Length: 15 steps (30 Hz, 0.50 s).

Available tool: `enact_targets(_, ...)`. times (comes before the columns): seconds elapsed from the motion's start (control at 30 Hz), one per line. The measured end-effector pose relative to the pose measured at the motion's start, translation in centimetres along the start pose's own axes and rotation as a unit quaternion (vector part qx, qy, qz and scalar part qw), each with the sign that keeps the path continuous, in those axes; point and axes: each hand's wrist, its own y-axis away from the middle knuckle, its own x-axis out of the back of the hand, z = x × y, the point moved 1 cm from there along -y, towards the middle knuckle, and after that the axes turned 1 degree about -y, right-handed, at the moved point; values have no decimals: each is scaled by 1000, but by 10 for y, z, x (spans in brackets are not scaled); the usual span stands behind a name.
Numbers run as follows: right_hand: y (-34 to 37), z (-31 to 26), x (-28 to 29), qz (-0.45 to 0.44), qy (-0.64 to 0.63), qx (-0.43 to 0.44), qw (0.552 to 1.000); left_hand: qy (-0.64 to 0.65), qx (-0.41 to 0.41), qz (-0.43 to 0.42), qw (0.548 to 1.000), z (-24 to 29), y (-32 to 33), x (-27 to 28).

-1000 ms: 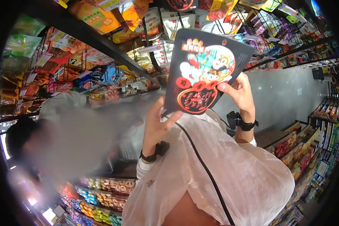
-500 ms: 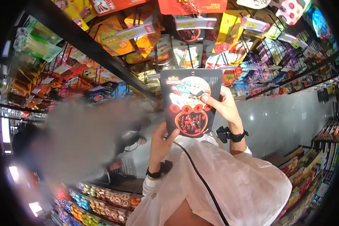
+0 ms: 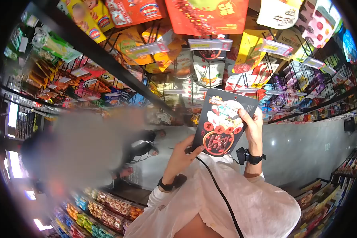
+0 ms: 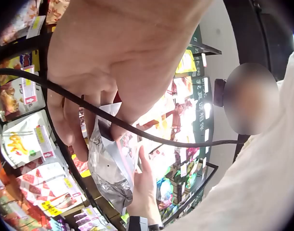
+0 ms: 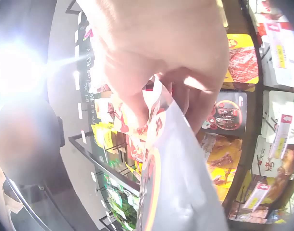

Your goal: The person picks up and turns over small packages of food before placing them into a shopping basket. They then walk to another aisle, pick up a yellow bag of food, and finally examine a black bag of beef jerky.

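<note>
A black snack pouch [image 3: 225,123] is held up in front of the chest, leaning a little to the right at its top. Its front carries a cartoon picture, red round labels and a bowl of dark meat strips. The left hand [image 3: 180,159] pinches its lower left corner, thumb in front. On the right edge, the right hand [image 3: 254,129] grips it, thumb across the front and fingers behind. The left wrist view shows the pouch's silvery back [image 4: 106,166] beneath the left fingers. Seen edge-on in the right wrist view, the pouch [image 5: 183,183] hangs from the right hand [image 5: 161,43].
Racks of hanging snack bags, including a large red bag [image 3: 210,18], rise ahead, with price tags [image 3: 210,44] on the hooks. A blurred person [image 3: 95,150] stands at left. Low bins of packets [image 3: 111,204] lie behind. A black cable [image 3: 216,186] runs down the white shirt.
The head view has tilted so more of the upper rack shows. The pouch sits lower in it, after swinging from a right lean to nearly upright and back. Both hands keep hold.
</note>
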Motion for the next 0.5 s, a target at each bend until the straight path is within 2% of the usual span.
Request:
enact_targets(0.17, -2, 4, 20, 15, -11, -7, 1000, -5, 12, 14, 1000, 8, -14, -29)
enact_targets(0.37, -6, 12, 48, 27, -47, -8, 998, -44, 23, -15, 999, -3, -31, -51)
enact_targets(0.43, -7, 8, 50, 39, -40, 6, 998, -25, 40, -50, 998, -4, -40, -59)
enact_targets(0.5, -2, -7, 54, 71, 14, -41, 997, 25, 58, -60, 996, -1, -46, -76)
